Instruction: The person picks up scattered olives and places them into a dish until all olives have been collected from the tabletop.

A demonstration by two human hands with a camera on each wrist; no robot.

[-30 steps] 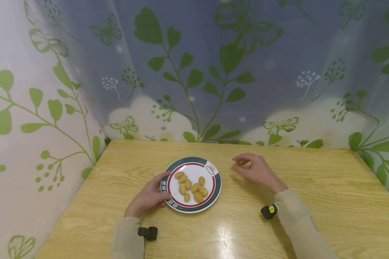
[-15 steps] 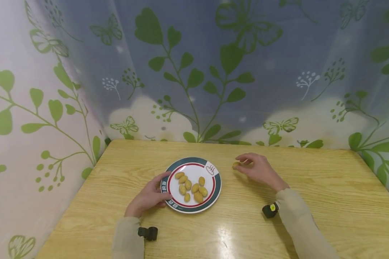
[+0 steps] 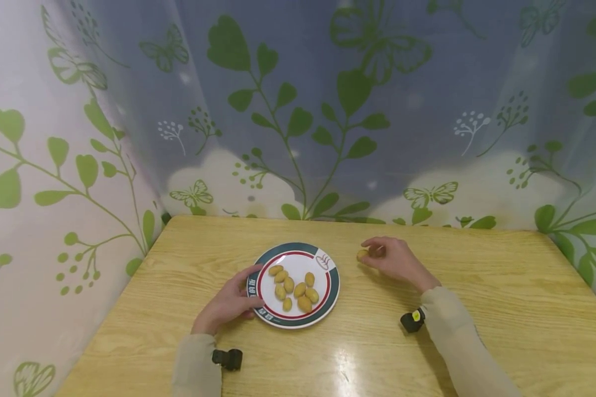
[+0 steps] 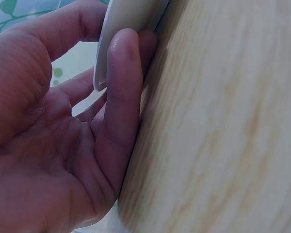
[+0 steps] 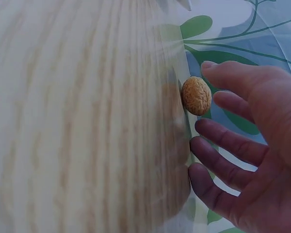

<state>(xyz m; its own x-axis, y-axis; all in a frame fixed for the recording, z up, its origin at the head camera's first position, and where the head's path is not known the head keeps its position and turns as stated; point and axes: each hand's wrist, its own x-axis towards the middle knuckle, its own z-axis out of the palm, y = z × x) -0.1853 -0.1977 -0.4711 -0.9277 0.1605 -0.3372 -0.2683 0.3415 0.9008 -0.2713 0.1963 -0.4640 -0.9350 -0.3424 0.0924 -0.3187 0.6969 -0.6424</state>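
A round plate [image 3: 334, 286] with a dark green rim and a red ring bears several small yellow oval fruits [image 3: 304, 304]. My left hand [image 3: 230, 300] grips its left edge, and in the left wrist view the plate's pale side [image 4: 131, 19] sits between the fingers. To the right of the plate, my right hand [image 3: 392, 259] is beside a single yellow-brown wrinkled oval fruit [image 5: 197, 95] on the table. In the right wrist view its thumb and fingers are spread around that fruit with a small gap, holding nothing.
The light wooden table [image 3: 367, 353] runs back to a curtain [image 3: 298, 138] printed with green leaves and butterflies. Another printed cloth [image 3: 40, 237] hangs along the left side. Small black cameras [image 3: 412, 321] are worn at both wrists.
The single fruit, mostly hidden by the right fingertips one second ago, now shows at their left. The right hand has shifted slightly to the right. The left hand and plate stay put.
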